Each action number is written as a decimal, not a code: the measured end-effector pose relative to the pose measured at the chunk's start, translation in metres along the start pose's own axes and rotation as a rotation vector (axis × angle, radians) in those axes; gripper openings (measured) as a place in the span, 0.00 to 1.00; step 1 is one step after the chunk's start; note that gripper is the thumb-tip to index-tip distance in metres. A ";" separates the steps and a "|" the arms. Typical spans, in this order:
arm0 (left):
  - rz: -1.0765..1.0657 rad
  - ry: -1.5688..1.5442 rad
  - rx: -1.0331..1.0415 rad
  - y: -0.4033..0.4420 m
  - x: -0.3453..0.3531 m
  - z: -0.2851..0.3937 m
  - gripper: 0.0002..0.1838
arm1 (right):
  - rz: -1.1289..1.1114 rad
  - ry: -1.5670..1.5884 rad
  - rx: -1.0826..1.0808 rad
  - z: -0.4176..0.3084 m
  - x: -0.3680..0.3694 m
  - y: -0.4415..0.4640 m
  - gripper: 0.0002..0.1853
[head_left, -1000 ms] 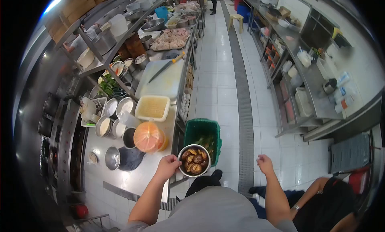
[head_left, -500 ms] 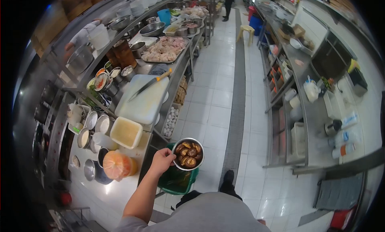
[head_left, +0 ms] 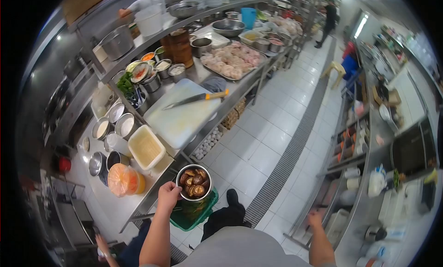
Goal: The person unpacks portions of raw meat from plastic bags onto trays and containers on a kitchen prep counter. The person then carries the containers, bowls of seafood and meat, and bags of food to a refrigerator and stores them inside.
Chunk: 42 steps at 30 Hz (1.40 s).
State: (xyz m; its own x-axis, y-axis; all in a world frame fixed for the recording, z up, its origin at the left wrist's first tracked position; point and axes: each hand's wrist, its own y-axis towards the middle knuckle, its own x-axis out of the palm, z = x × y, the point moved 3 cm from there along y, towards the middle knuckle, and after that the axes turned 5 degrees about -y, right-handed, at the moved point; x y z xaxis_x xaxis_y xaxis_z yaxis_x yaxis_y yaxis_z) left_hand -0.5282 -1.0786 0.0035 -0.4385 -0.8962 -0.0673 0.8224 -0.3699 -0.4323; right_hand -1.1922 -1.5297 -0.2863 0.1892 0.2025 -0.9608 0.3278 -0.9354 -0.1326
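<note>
My left hand (head_left: 169, 194) pinches the near-left rim of a round metal bowl (head_left: 211, 181), held out in front of my body. Brown shiny mushrooms (head_left: 194, 183) fill much of it. Below the bowl is a green plastic bin (head_left: 191, 216) with some scraps inside. My right hand (head_left: 316, 217) hangs out to the right near the lower shelving. It is small and a little blurred, its fingers loosely apart with nothing visible in them.
On the left counter are a white cutting board (head_left: 177, 112) with a knife (head_left: 196, 100), a tray of raw meat (head_left: 234, 59), a rectangular tub (head_left: 146, 147) and a bagged orange container (head_left: 125, 179). Another person's hand (head_left: 102, 244) shows lower left. A yellow stool (head_left: 333, 73) stands along the aisle.
My view has turned left and the bowl, still in my left hand, sits slightly left and lower. My right hand and another person's hand at lower left have come into view.
</note>
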 end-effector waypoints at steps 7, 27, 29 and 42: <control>0.178 -0.171 0.006 0.059 0.006 0.001 0.08 | -0.251 0.367 -0.181 -0.338 -0.140 0.180 0.16; 0.812 -0.331 -0.138 0.169 0.069 0.043 0.11 | -0.324 0.327 -1.423 -1.065 -0.090 0.303 0.28; 0.906 -0.447 -0.066 0.176 0.075 0.040 0.10 | -0.240 0.271 -1.454 -1.121 -0.089 0.306 0.30; 1.183 -0.697 -0.074 0.183 0.122 0.054 0.08 | -0.485 -0.360 -1.432 -1.238 -0.066 0.329 0.37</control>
State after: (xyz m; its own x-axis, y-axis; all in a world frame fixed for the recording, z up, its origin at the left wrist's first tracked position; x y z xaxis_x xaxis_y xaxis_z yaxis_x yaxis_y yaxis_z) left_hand -0.4114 -1.2686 -0.0351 0.7928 -0.6090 0.0257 0.5436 0.6873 -0.4818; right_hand 0.0491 -1.4924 0.0345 -0.3484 0.1189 -0.9298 0.9086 0.2868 -0.3038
